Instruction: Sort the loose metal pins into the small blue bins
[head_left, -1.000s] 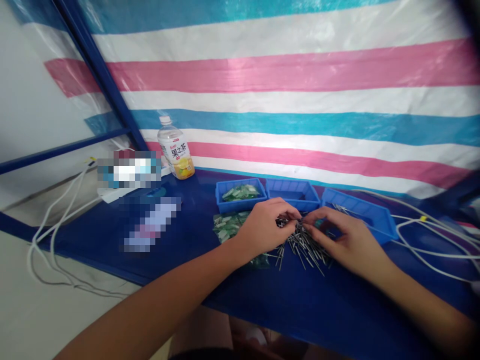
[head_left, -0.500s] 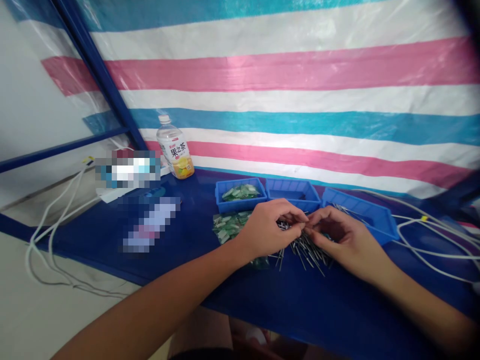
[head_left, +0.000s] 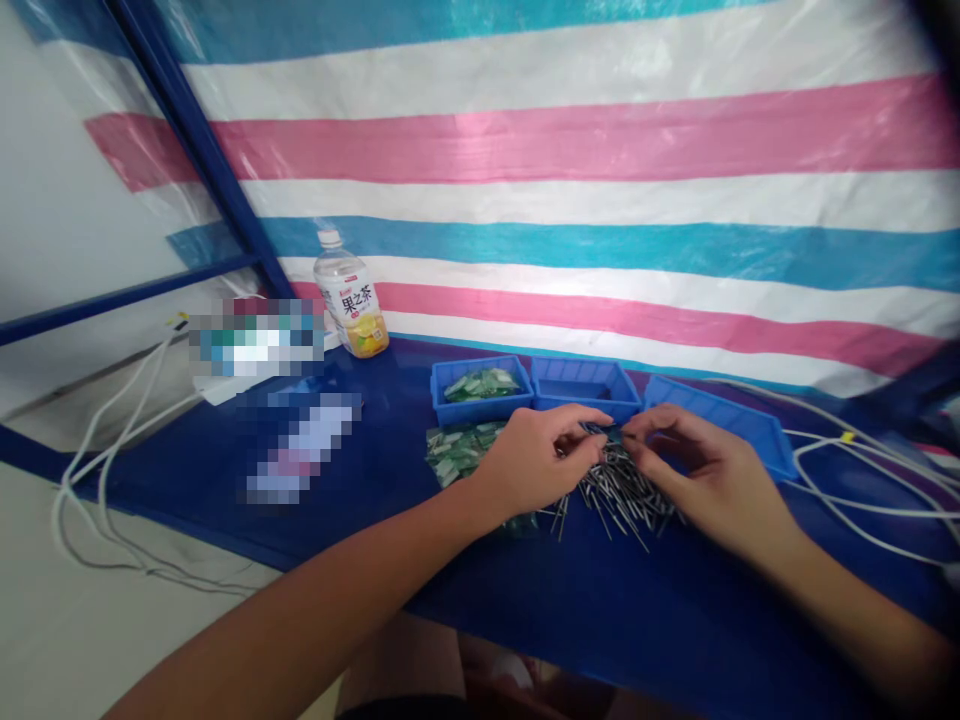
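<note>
Both my hands meet over a heap of thin metal pins (head_left: pixel 619 495) on the blue table (head_left: pixel 420 500). My left hand (head_left: pixel 536 460) is curled, its thumb and fingers pinched on a small green piece with pins. My right hand (head_left: pixel 705 475) pinches at the same spot from the right, fingertips almost touching the left ones. A pile of small green pieces (head_left: pixel 454 450) lies just left of my left hand.
Three blue trays stand behind the hands: the left tray (head_left: pixel 480 388) holds green pieces, the middle tray (head_left: pixel 586 386) and the right tray (head_left: pixel 742 428) follow. A juice bottle (head_left: pixel 351 298) stands at the back left. White cables (head_left: pixel 870 470) run along the right, more hang off the left edge.
My hands have stayed over the pin heap. The right fingers lifted slightly and shifted their pinch against the left fingertips; the pins beneath show more now.
</note>
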